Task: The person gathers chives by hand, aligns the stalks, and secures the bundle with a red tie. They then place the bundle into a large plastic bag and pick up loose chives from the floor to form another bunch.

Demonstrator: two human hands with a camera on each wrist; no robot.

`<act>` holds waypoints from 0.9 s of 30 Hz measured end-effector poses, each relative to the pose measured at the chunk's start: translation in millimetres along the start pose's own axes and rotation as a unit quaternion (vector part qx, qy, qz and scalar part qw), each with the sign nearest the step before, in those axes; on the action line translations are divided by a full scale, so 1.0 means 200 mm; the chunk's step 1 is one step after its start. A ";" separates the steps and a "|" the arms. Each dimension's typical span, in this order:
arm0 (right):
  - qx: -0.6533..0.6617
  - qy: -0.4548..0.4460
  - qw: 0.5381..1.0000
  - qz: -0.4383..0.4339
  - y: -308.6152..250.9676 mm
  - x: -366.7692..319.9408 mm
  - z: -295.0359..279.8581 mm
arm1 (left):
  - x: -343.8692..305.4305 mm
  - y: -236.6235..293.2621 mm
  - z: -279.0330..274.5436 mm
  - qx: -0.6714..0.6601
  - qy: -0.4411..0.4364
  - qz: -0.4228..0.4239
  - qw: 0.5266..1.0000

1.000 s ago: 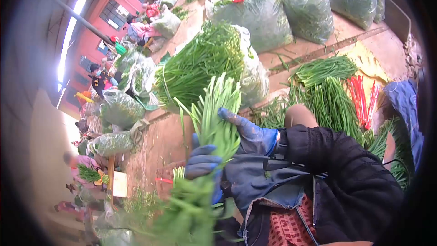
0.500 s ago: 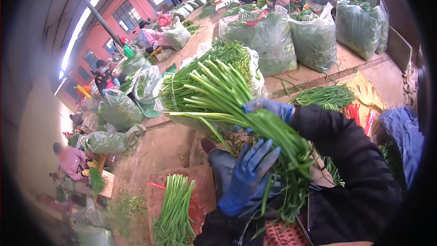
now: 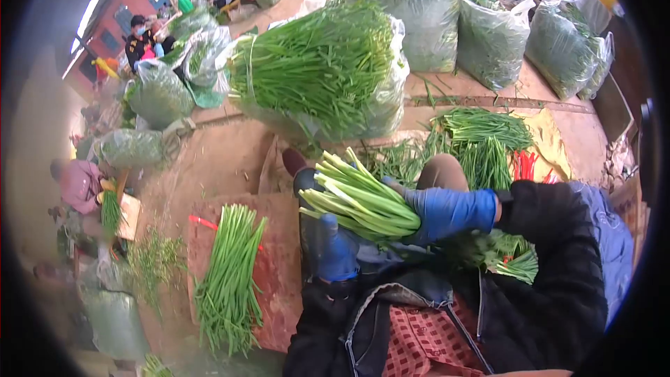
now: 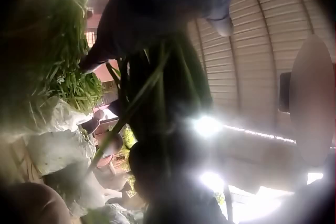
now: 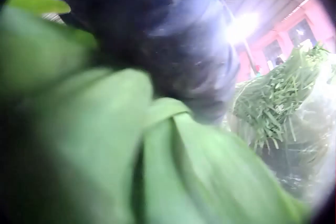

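Note:
In the head view the blue-gloved right hand (image 3: 450, 213) grips a bundle of green stalks (image 3: 363, 202) above the lap, pale cut ends pointing up and left. The blue-gloved left hand (image 3: 335, 251) is beside the bundle's lower left, its fingers partly hidden. In the left wrist view that hand (image 4: 157, 8) has its fingers spread beside dark leaves (image 4: 168, 82). Blurred leaves (image 5: 184, 171) fill the front of the right wrist view, below the right glove (image 5: 157, 40).
Another green bunch (image 3: 229, 279) lies on a reddish board (image 3: 283, 258), over a red tie (image 3: 202, 222). A big bagged heap (image 3: 314, 70) stands ahead. More greens (image 3: 485, 129) and red ties (image 3: 523, 166) lie right; filled bags (image 3: 492, 45) line the back. A seated person (image 3: 80, 185) works at left.
The right hand has lowered the bundle toward the lap, its cut ends still pointing up and left. The left hand has moved slightly up and left. The head view has tilted down.

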State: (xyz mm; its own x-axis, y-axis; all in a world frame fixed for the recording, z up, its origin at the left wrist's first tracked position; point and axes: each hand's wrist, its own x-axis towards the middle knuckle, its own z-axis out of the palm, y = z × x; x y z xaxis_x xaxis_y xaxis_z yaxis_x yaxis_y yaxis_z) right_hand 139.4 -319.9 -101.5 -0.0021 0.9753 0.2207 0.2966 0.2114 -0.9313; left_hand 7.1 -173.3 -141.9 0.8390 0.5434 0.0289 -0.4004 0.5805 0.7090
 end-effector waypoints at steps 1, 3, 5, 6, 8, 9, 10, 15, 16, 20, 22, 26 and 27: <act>-0.052 -0.001 0.993 0.109 -0.05 -0.02 0.04 | -0.01 -0.01 0.00 0.012 -0.008 0.022 1.000; -0.161 -0.003 0.934 0.318 -0.13 -0.05 0.07 | -0.01 -0.01 -0.01 0.023 -0.011 0.042 0.999; -0.162 -0.042 0.937 0.305 -0.13 -0.05 0.05 | -0.01 0.01 -0.02 0.050 0.017 -0.011 0.999; -0.168 -0.076 0.940 0.288 -0.13 -0.05 0.03 | -0.01 0.03 -0.02 0.063 0.031 -0.037 0.997; -0.158 -0.090 0.946 0.267 -0.11 -0.01 -0.01 | -0.01 0.05 0.00 0.035 0.072 -0.044 0.996; -0.054 -0.043 0.968 0.240 -0.08 0.01 -0.02 | -0.01 0.06 -0.02 -0.007 0.059 -0.076 0.995; 0.051 0.007 0.976 0.212 -0.07 0.03 -0.03 | -0.02 0.05 -0.03 -0.050 0.047 -0.109 0.992; -0.157 0.073 0.978 0.116 0.00 0.05 0.09 | -0.01 0.01 -0.08 -0.026 0.045 -0.076 0.996; -0.154 0.070 0.979 0.116 0.00 0.05 0.11 | -0.01 0.00 -0.09 -0.025 0.049 -0.076 0.996; -0.194 0.018 0.973 0.126 -0.05 0.06 0.11 | -0.01 0.02 -0.02 -0.031 -0.065 0.044 0.996; -0.201 -0.044 0.973 0.107 -0.03 0.07 0.09 | 0.00 0.03 -0.03 0.103 -0.115 0.030 0.988; -0.280 -0.180 0.916 0.222 -0.11 0.10 0.03 | -0.01 0.05 0.01 0.010 -0.066 -0.078 0.995; -0.282 -0.183 0.916 0.221 -0.16 0.13 -0.01 | -0.02 0.07 0.03 -0.037 -0.061 -0.092 0.993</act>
State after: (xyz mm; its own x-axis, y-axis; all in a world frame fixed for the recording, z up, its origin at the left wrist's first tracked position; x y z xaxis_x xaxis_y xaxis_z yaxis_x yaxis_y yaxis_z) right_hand 131.6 -302.1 -64.6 -0.0512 0.9354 -0.3497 0.7910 -0.1758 -0.5861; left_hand 0.3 -171.8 -127.9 0.9372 0.3486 -0.0077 -0.2585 0.7092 0.6559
